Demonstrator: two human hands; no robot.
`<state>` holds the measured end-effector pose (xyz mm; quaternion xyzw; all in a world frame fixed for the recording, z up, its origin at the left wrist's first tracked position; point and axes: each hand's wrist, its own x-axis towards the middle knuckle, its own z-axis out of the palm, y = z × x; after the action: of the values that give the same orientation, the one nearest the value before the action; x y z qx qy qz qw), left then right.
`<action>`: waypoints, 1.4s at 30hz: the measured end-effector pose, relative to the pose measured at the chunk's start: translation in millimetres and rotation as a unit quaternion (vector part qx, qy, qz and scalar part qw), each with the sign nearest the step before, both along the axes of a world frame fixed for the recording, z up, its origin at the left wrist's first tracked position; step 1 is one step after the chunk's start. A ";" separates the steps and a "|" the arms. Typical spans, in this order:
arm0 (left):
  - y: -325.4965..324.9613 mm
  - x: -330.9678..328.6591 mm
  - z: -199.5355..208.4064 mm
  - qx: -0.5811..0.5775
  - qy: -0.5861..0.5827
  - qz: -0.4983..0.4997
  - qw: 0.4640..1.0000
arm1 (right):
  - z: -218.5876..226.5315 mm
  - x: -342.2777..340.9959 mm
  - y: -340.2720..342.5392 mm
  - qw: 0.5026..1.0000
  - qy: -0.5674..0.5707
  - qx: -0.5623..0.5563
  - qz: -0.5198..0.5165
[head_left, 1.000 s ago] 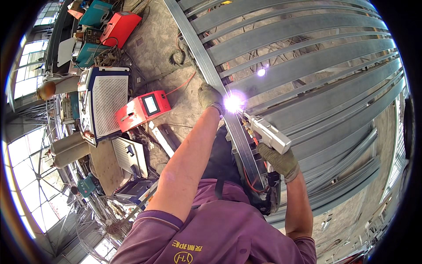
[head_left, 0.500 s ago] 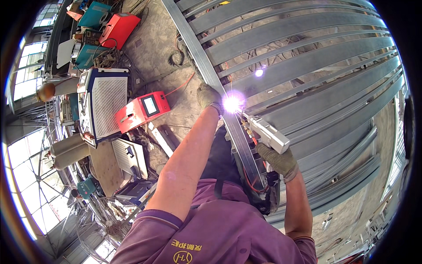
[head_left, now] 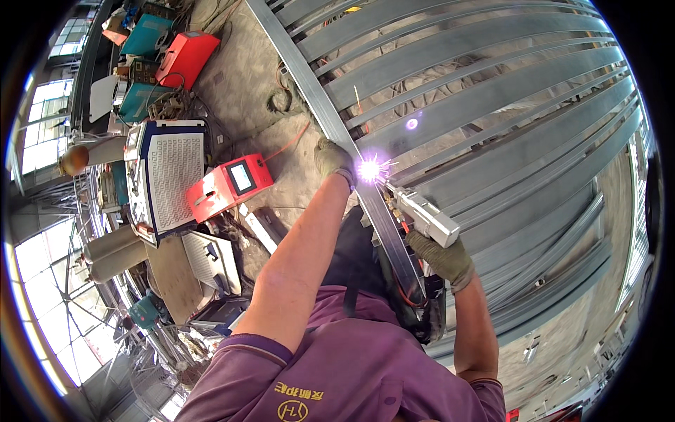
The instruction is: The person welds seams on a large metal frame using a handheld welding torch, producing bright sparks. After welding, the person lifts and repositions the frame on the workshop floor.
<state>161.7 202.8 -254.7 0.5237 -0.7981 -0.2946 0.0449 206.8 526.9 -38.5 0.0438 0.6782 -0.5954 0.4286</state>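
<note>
A gloved right hand, my right hand [head_left: 443, 258], is wrapped around a silver handheld welding gun [head_left: 426, 216] that points up and left. Its nozzle ends at a bright violet-white welding glow [head_left: 369, 169] with short sparks, where a cross bar meets the long grey steel rail [head_left: 316, 98]. The glare hides the joint itself. On the rail's left edge, just beside the glow, my left hand [head_left: 333, 159] is closed in a green-grey work glove; its fingertips are partly hidden. Parallel grey steel bars [head_left: 464, 77] run from the rail toward the right.
Left of my arm stand a red wire-feeder-like box with a screen [head_left: 232, 186] and a white-and-blue machine cabinet [head_left: 176, 176]. Another red box [head_left: 187, 59] sits at the far left. Cables [head_left: 281, 102] lie on the concrete floor. More steel lengths [head_left: 548, 281] are stacked at right.
The view has turned slightly, so the frame and machines appear shifted. The weld glow looks smaller, with sparks reaching further right. Both hands keep their hold, with little movement.
</note>
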 end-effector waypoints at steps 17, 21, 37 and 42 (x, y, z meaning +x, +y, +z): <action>-9.3 33.0 67.9 0.190 0.068 -0.162 0.966 | 115.2 41.4 -8.7 0.963 0.120 0.135 -0.199; -3.9 100.7 114.5 0.097 -0.161 -0.560 0.807 | 131.5 53.2 -18.2 0.939 0.117 0.103 -0.308; 69.4 230.2 110.5 0.021 -0.016 -0.693 0.720 | 225.3 63.4 5.0 0.834 0.297 0.065 -0.460; 117.7 244.8 182.4 -0.040 0.164 -0.625 0.762 | 224.8 95.7 67.2 0.831 0.304 0.023 -0.465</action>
<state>406.4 320.6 -72.3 -0.1498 -0.9399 -0.3068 0.0020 302.5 594.1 186.3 0.1808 0.6869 -0.6922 -0.1276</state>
